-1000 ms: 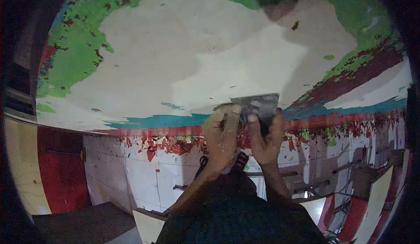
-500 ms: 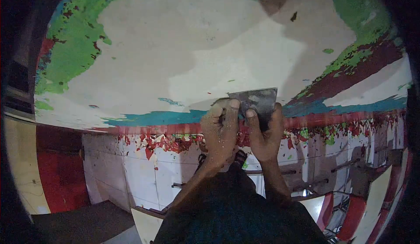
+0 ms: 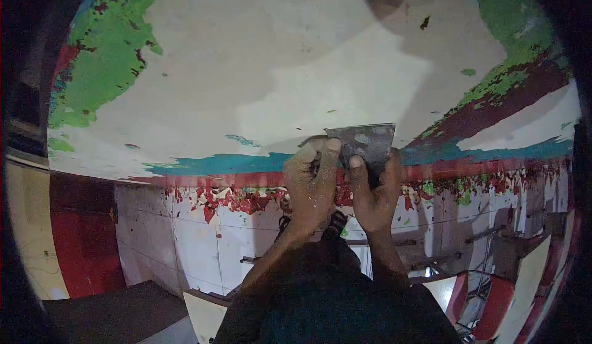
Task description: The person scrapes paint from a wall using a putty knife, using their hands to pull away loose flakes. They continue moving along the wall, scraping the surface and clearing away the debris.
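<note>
Item: 1 flat grey scraper blade [image 3: 375,137], between the 2 hands, wide edge facing away from them and apparently against the painted wall [image 3: 345,88]; any handle hidden. Left hand [image 3: 311,186]: nearly closed, fingers curled, thumb tip on the blade's left side, seemingly pinching it; what the folded fingers press on cannot be told. Right hand [image 3: 375,203]: part closed about the blade's right side, thumb on its face, holding it. Handling, as judged: edge best laid flat at a low angle, pressure shared evenly, so neither corner digs in. Surface: pale, smooth patch ahead of the hands; green paint [image 3: 114,66] beyond to left and right; dark red area [image 3: 478,112] to the right; teal strip [image 3: 228,164] and red strip [image 3: 228,181] running to both sides of the hands. Room: pale floor [image 3: 197,239] below the hands, red and green flakes [image 3: 237,202] along the wall's foot; 1 red panel [image 3: 86,239] far left; 1 dark-topped block [image 3: 117,313] at lower left; dim light.
</note>
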{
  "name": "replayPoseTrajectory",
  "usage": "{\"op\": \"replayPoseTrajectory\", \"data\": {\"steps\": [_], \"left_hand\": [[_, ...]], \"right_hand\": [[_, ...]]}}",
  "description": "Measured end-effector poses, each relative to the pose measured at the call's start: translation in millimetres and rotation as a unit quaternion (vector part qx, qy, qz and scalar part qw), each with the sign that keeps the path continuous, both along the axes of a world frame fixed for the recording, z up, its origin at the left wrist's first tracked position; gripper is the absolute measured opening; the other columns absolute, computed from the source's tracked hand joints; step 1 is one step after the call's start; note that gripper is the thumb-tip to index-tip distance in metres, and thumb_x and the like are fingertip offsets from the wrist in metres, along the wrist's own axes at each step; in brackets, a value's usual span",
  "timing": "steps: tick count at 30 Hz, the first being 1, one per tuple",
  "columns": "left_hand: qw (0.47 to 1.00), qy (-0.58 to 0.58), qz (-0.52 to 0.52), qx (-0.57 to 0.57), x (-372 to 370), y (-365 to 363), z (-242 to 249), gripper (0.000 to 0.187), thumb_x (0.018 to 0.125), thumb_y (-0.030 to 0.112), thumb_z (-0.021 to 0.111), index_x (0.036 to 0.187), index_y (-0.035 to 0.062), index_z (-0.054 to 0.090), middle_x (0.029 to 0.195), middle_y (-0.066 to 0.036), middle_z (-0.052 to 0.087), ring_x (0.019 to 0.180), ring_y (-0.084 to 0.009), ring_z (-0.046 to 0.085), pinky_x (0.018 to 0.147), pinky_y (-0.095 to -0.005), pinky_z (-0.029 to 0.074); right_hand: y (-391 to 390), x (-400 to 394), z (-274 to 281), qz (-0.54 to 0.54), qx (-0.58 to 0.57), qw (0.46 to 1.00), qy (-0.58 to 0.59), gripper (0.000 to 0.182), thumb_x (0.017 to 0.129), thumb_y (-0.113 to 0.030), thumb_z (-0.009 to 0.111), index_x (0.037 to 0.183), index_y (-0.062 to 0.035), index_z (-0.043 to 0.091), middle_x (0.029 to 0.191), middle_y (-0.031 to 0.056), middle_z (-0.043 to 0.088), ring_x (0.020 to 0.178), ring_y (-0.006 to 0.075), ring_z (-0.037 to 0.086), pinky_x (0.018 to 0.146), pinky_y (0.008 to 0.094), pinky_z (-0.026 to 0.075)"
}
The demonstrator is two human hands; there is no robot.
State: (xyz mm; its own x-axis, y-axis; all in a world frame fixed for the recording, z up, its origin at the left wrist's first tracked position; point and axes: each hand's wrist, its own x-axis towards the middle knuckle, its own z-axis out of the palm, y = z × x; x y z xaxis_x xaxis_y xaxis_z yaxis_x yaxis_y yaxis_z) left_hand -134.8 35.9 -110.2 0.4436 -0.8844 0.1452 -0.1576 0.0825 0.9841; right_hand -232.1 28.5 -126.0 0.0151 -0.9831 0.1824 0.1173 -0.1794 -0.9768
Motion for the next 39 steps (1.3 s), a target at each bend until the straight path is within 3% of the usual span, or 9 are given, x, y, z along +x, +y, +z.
{"op": "replayPoseTrajectory", "data": {"steps": [4,7,10,13,16,25,31,34,39], "left_hand": [[1.0,-0.009,0.013,-0.017,-4.3,-2.1,-2.3,0.022,0.087,0.017,0.053,0.077,-0.0019,0.058,0.063,0.0,0.052,0.058,-0.0064,0.043,0.051,-0.0222,0.036],[0.998,0.06,-0.015,-0.002,2.3,-0.3,-3.9,0.021,0.087,0.017,0.053,0.079,-0.0019,0.059,0.064,-0.001,0.054,0.058,-0.0057,0.044,0.051,-0.021,0.036],[1.0,-0.027,-0.003,-0.014,-1.9,0.6,-1.7,0.02,0.086,0.016,0.054,0.079,-0.0021,0.059,0.064,-0.001,0.054,0.058,-0.0053,0.045,0.051,-0.0217,0.037],[0.998,0.055,0.014,-0.014,-0.1,-1.9,-2.2,0.019,0.086,0.015,0.055,0.079,-0.0021,0.059,0.062,0.0,0.053,0.058,-0.0047,0.044,0.05,-0.0215,0.036],[1.0,0.021,0.004,-0.006,-0.6,0.4,-7.7,0.018,0.086,0.014,0.055,0.078,-0.0022,0.059,0.06,0.0,0.052,0.058,-0.0053,0.044,0.05,-0.0218,0.036],[0.999,-0.026,0.013,-0.033,1.2,-3.8,-1.8,0.015,0.085,0.011,0.055,0.078,-0.0024,0.059,0.062,0.0,0.052,0.059,-0.0069,0.045,0.052,-0.0235,0.038],[1.0,0.019,0.008,-0.021,2.0,-1.9,-13.1,0.016,0.085,0.012,0.055,0.079,-0.0032,0.059,0.066,-0.003,0.056,0.062,-0.0078,0.048,0.055,-0.0233,0.04],[0.999,0.022,0.004,-0.029,2.0,-3.0,-11.8,0.017,0.085,0.012,0.055,0.078,-0.003,0.059,0.065,-0.003,0.055,0.061,-0.0076,0.047,0.054,-0.0232,0.039],[0.999,0.017,0.004,-0.034,0.6,-2.0,-7.7,0.018,0.085,0.012,0.055,0.078,-0.0036,0.059,0.066,-0.003,0.056,0.061,-0.0073,0.047,0.054,-0.0233,0.039]], "right_hand": [[-3.5,-1.4,-7.1,-0.033,-0.034,0.997,0.054,0.02,0.085,-0.01,0.055,0.101,-0.0004,0.047,0.091,0.0071,0.052,0.083,0.0134,0.049,0.073,0.0264,0.041],[-3.1,-1.0,-1.2,-0.045,-0.059,0.99,0.122,0.028,0.083,-0.012,0.057,0.102,0.0035,0.044,0.087,0.0146,0.058,0.076,0.0213,0.057,0.067,0.0321,0.045],[-1.2,-4.7,-5.1,-0.02,-0.019,0.998,0.055,0.029,0.083,-0.014,0.058,0.1,0.0039,0.044,0.089,0.0162,0.058,0.078,0.0225,0.057,0.068,0.0341,0.045],[-1.3,3.8,0.9,-0.042,-0.035,0.996,0.069,0.023,0.083,-0.008,0.056,0.103,0.0001,0.047,0.091,0.0076,0.053,0.084,0.0156,0.051,0.077,0.0288,0.041],[0.6,1.1,-16.3,-0.092,-0.083,0.984,0.13,0.03,0.083,-0.015,0.058,0.103,0.0031,0.044,0.088,0.0159,0.057,0.075,0.0237,0.058,0.067,0.0352,0.045],[-0.4,-2.9,-5.4,-0.036,-0.027,0.994,0.097,0.025,0.084,-0.01,0.056,0.105,0.0014,0.047,0.096,0.0098,0.053,0.087,0.0168,0.051,0.079,0.0301,0.041],[4.7,-2.2,2.8,-0.016,0.055,0.997,0.043,0.026,0.084,-0.011,0.056,0.105,0.0013,0.047,0.094,0.0097,0.053,0.086,0.017,0.051,0.076,0.03,0.042],[-0.8,1.4,-4.7,-0.075,-0.092,0.982,0.144,0.027,0.084,-0.011,0.056,0.106,0.0011,0.047,0.096,0.0098,0.053,0.086,0.0173,0.051,0.077,0.0304,0.042],[1.6,1.2,2.6,-0.04,-0.035,0.995,0.087,0.027,0.084,-0.009,0.056,0.107,0.0016,0.046,0.097,0.0094,0.053,0.087,0.0175,0.051,0.078,0.03,0.041]]}}
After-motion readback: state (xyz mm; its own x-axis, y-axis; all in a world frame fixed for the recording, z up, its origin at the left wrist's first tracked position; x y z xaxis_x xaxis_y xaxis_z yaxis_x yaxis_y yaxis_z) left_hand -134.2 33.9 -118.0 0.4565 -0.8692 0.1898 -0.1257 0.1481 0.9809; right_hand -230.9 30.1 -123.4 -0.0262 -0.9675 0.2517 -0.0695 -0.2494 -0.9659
